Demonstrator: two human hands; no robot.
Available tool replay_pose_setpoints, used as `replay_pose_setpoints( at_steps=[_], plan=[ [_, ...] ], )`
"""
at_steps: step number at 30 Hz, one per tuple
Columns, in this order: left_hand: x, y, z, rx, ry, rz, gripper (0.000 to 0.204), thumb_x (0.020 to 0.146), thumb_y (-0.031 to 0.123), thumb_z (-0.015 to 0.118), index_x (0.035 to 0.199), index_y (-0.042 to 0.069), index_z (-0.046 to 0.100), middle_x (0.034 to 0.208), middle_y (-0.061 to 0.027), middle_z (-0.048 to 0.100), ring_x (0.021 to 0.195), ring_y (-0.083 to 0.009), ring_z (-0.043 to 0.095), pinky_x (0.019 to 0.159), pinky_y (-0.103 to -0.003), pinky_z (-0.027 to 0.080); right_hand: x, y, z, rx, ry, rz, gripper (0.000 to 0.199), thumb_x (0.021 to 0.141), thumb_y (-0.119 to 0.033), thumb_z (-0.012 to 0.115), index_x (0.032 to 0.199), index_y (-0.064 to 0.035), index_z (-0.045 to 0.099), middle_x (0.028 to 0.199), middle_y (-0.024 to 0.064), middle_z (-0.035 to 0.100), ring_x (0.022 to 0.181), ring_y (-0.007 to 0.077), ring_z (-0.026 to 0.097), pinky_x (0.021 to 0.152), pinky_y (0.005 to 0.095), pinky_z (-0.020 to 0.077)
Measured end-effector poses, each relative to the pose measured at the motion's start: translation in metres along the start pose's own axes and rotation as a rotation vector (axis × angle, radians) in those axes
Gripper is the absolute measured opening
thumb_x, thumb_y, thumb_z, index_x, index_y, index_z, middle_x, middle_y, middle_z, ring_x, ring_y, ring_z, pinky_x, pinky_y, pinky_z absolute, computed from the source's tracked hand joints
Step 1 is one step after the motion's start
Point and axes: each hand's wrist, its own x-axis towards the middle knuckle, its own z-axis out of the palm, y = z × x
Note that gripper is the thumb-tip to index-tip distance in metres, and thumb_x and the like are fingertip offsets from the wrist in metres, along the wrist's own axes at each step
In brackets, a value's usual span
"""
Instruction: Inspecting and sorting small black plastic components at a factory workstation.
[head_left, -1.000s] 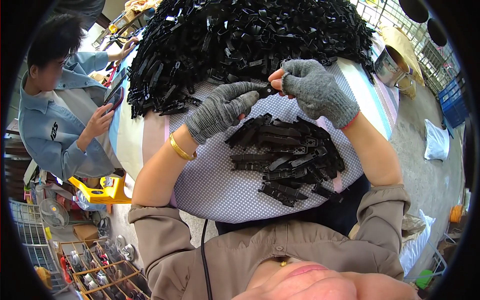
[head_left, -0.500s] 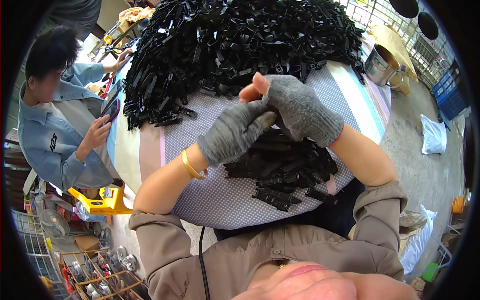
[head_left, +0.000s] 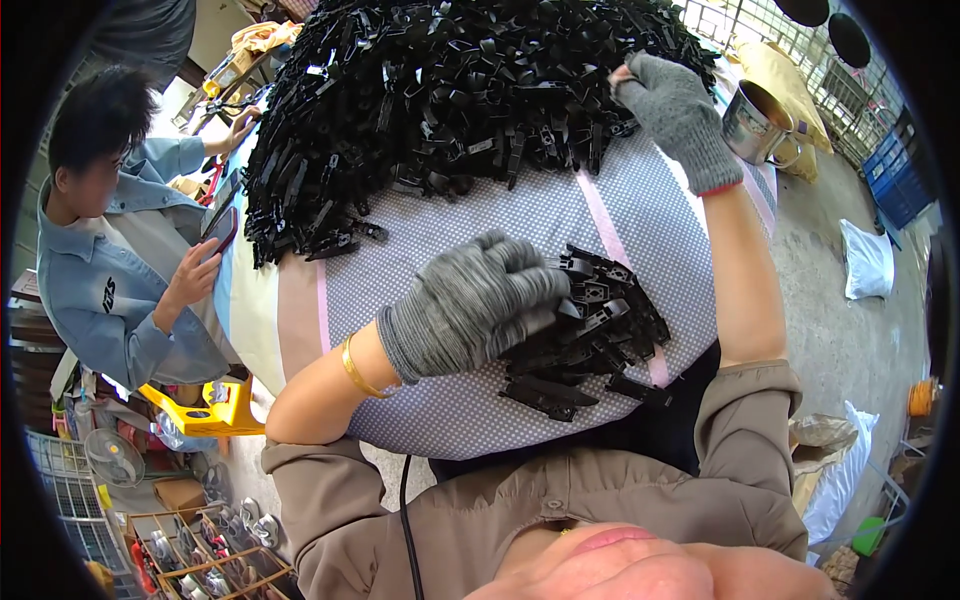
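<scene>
My left hand (head_left: 470,310), in a grey knit glove, lies curled on a small heap of black plastic parts (head_left: 590,335) on the dotted cloth near me, its fingers closed on one part at the heap's edge. My right hand (head_left: 678,112), gloved the same way, is stretched far out to the right edge of a big mound of black plastic parts (head_left: 450,110). Its fingertips touch that mound, and the back of the glove hides whether they grip anything. A gold bangle (head_left: 352,368) sits on my left wrist.
A dotted, striped cloth (head_left: 420,250) covers the table. A metal mug (head_left: 755,122) stands at the far right. A person in a blue shirt (head_left: 110,280) sits at the left holding a phone (head_left: 220,230). A yellow stool (head_left: 205,410), a fan and crates are on the floor.
My hands were together over the small heap. They have parted: the right reached away to the big mound, and the left dropped onto the small heap.
</scene>
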Motion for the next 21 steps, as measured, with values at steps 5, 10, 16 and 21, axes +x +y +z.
replay_pose_setpoints(
  at_steps=[5,10,16,21],
  plan=[
    [-0.012,-0.012,-0.034,0.096,0.039,0.023,0.033,0.074,0.032,0.068,0.099,0.011,0.064,0.098,-0.0073,0.060,0.087,-0.0271,0.057,0.076,-0.037,0.048,0.005,0.010,0.014,-0.098,-0.161,0.026,0.027,0.077,-0.028,0.057,0.090,-0.0056,0.064,0.088,0.0172,0.064,0.086,0.0308,0.061,0.078,0.0389,0.0474],
    [-0.054,-0.078,-0.086,0.358,-0.031,-0.482,0.035,0.071,0.031,0.072,0.100,0.013,0.064,0.097,-0.0091,0.061,0.088,-0.0264,0.058,0.079,-0.037,0.048,0.000,0.002,0.018,-0.217,-0.284,-0.014,0.030,0.077,-0.030,0.057,0.090,-0.0049,0.065,0.090,0.0185,0.063,0.088,0.0334,0.060,0.080,0.0412,0.0467],
    [-0.051,-0.115,-0.064,0.609,-0.333,-0.812,0.030,0.069,0.015,0.068,0.099,0.011,0.062,0.091,-0.0120,0.061,0.087,-0.0299,0.059,0.079,-0.037,0.048,-0.001,-0.003,0.048,-0.281,-0.122,-0.032,0.035,0.080,-0.035,0.060,0.095,-0.0036,0.061,0.089,0.0166,0.062,0.087,0.0324,0.060,0.076,0.0400,0.0467],
    [-0.030,-0.106,-0.044,0.632,-0.438,-0.761,0.026,0.076,0.016,0.063,0.102,0.013,0.063,0.096,-0.0116,0.063,0.093,-0.0290,0.060,0.083,-0.037,0.049,-0.001,-0.005,0.043,-0.276,-0.165,0.006,0.030,0.079,-0.032,0.061,0.096,-0.0066,0.061,0.089,0.0141,0.062,0.087,0.0303,0.060,0.077,0.0391,0.0472]
  ],
)
